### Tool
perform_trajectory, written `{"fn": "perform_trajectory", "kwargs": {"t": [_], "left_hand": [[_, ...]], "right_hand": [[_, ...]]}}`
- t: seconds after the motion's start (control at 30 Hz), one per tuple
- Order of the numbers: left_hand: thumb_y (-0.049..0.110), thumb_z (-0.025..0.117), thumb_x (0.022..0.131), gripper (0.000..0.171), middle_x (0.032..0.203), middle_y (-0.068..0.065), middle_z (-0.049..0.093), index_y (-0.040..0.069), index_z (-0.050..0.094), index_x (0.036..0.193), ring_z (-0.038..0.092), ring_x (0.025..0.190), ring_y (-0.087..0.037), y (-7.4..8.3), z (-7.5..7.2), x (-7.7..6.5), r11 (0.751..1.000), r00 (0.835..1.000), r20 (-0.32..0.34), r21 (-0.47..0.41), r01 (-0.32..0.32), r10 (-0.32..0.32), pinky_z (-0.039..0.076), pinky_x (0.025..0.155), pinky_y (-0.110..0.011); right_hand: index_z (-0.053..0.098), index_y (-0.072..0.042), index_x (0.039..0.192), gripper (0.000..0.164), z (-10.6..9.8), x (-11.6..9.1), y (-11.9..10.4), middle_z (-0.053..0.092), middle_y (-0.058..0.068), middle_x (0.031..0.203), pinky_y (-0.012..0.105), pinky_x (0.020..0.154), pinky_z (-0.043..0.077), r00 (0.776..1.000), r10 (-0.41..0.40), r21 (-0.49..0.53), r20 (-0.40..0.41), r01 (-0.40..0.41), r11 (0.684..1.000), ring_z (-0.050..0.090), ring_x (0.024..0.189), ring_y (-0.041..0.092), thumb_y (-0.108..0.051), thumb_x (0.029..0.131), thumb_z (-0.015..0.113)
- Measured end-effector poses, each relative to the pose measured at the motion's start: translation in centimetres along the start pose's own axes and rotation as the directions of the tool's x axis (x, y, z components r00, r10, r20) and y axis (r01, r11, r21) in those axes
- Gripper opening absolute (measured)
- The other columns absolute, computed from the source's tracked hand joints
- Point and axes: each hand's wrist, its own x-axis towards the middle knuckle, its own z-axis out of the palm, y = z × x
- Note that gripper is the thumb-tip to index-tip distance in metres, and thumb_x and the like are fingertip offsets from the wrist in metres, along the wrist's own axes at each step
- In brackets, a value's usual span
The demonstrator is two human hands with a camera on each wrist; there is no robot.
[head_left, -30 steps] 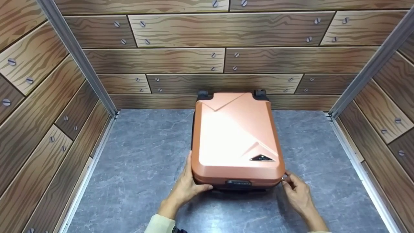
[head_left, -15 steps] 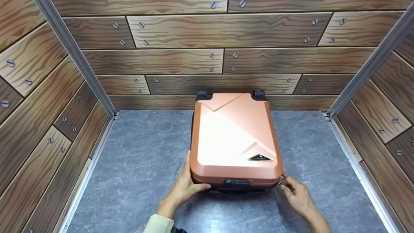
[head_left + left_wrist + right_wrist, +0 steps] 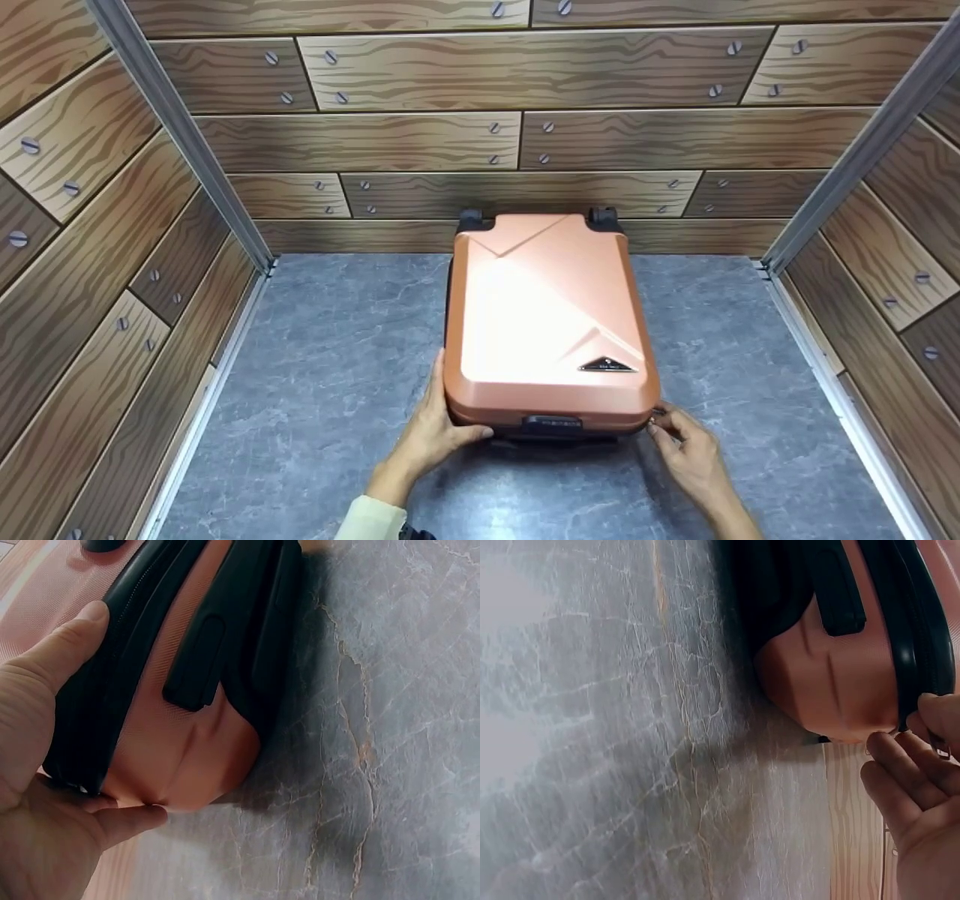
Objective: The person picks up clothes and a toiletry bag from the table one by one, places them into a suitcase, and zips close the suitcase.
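A pink suitcase (image 3: pixel 551 292) lies flat on the grey marbled floor (image 3: pixel 345 337), about midway between the side walls. Its two black wheels (image 3: pixel 470 219) are at the far end, close to the wood-patterned back wall (image 3: pixel 420 139); I can't tell whether they touch it. A dark triangular badge (image 3: pixel 608 365) sits low on the right of the upper shell, and a black fitting (image 3: pixel 553 425) is set in the near end.

The person's left hand (image 3: pixel 427 439) grips the near left corner, thumb across the near end on the black zipper band (image 3: pixel 90 712), fingers along the side. At the near right corner, the right hand (image 3: pixel 690 450) has thumb and forefinger together, pinching a small metal zipper pull (image 3: pixel 940 750); the other fingers are bent just beside the shell. A pale sleeve (image 3: pixel 371 519) covers the left forearm, with something dark at the wrist, too cut off to make out.
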Motion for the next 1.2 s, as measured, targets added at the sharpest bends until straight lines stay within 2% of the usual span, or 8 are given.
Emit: {"fn": "perform_trajectory", "kwargs": {"t": [0.13, 0.27, 0.5, 0.73, 0.87, 1.03, 1.1, 1.2], "left_hand": [[0.042, 0.098, 0.072, 0.143, 0.175, -0.019, 0.017, 0.024, -0.004, 0.171, 0.029, 0.157, -0.042, 0.0, 0.0, 0.0, 1.000, 1.000, 0.001, -0.017, 0.003, -0.003, 0.028, 0.125, -0.060], [0.046, 0.096, 0.073, 0.141, 0.176, -0.017, 0.016, 0.027, -0.004, 0.171, 0.027, 0.158, -0.041, 0.0, -0.1, 0.1, 0.999, 1.000, -0.002, -0.032, -0.003, 0.003, 0.026, 0.125, -0.062], [0.047, 0.094, 0.075, 0.139, 0.176, -0.017, 0.016, 0.029, -0.004, 0.171, 0.028, 0.157, -0.043, 0.1, 0.0, 0.1, 1.000, 1.000, -0.004, -0.004, -0.005, 0.005, 0.026, 0.125, -0.063], [0.046, 0.094, 0.077, 0.137, 0.175, -0.018, 0.019, 0.029, -0.004, 0.171, 0.032, 0.155, -0.045, 0.1, -0.2, 0.2, 1.000, 1.000, -0.012, -0.010, -0.009, 0.009, 0.028, 0.124, -0.064], [0.048, 0.093, 0.076, 0.137, 0.174, -0.018, 0.021, 0.028, -0.003, 0.171, 0.033, 0.155, -0.044, 0.0, -0.3, 0.1, 1.000, 1.000, -0.019, -0.010, -0.009, 0.009, 0.029, 0.124, -0.063], [0.048, 0.094, 0.076, 0.137, 0.174, -0.018, 0.022, 0.031, -0.004, 0.171, 0.035, 0.154, -0.042, 0.1, -0.3, 0.1, 0.999, 1.000, -0.014, -0.039, 0.001, -0.002, 0.030, 0.123, -0.062], [0.046, 0.095, 0.076, 0.137, 0.174, -0.018, 0.023, 0.032, -0.003, 0.171, 0.035, 0.154, -0.042, 0.1, -0.2, 0.1, 0.999, 1.000, -0.010, -0.051, 0.009, -0.009, 0.030, 0.123, -0.063], [0.045, 0.096, 0.074, 0.138, 0.174, -0.018, 0.024, 0.035, -0.003, 0.170, 0.036, 0.153, -0.043, 0.3, 0.0, 0.1, 0.997, 0.999, -0.011, -0.066, 0.031, -0.032, 0.029, 0.123, -0.064]], "right_hand": [[0.070, -0.012, 0.079, 0.022, 0.0, 0.0, -0.1, 0.075, 0.022, 0.123, 0.002, 0.079, 0.047, 1.000, 0.003, -0.004, -0.007, -0.003, 1.000, 0.068, 0.095, -0.002, 0.008, 0.086, 0.075], [0.067, -0.014, 0.075, 0.026, 0.0, 0.0, -0.1, 0.076, 0.023, 0.118, 0.004, 0.077, 0.050, 1.000, -0.009, -0.001, -0.016, 0.009, 1.000, 0.069, 0.098, 0.000, 0.011, 0.082, 0.075], [0.065, -0.018, 0.072, 0.031, -0.3, 0.1, -0.1, 0.078, 0.021, 0.115, 0.005, 0.074, 0.047, 1.000, -0.025, -0.028, -0.009, 0.025, 0.999, 0.073, 0.098, 0.010, 0.010, 0.082, 0.076], [0.068, -0.012, 0.078, 0.025, -0.4, 0.0, -0.1, 0.073, 0.026, 0.125, 0.005, 0.080, 0.050, 0.997, 0.038, 0.077, 0.072, -0.043, 0.996, 0.071, 0.108, 0.008, 0.010, 0.089, 0.072], [0.067, -0.013, 0.079, 0.027, -0.3, -0.3, -0.3, 0.070, 0.028, 0.131, 0.003, 0.086, 0.049, 0.995, 0.004, 0.105, 0.100, -0.015, 0.994, 0.069, 0.116, 0.015, 0.013, 0.090, 0.071], [0.064, -0.016, 0.077, 0.032, 0.0, -0.8, -0.6, 0.069, 0.029, 0.132, 0.003, 0.090, 0.047, 0.995, -0.046, 0.069, 0.087, 0.040, 0.997, 0.067, 0.117, 0.011, 0.014, 0.087, 0.072], [0.064, -0.016, 0.077, 0.031, 0.1, -1.1, -0.8, 0.069, 0.029, 0.131, 0.006, 0.085, 0.050, 0.996, -0.053, 0.027, 0.072, 0.051, 0.998, 0.070, 0.115, 0.018, 0.012, 0.087, 0.073], [0.064, -0.017, 0.078, 0.029, 0.1, -1.4, -1.2, 0.069, 0.028, 0.132, 0.013, 0.082, 0.050, 0.997, -0.059, -0.054, 0.043, 0.061, 0.997, 0.072, 0.116, 0.037, 0.008, 0.088, 0.075]]}}
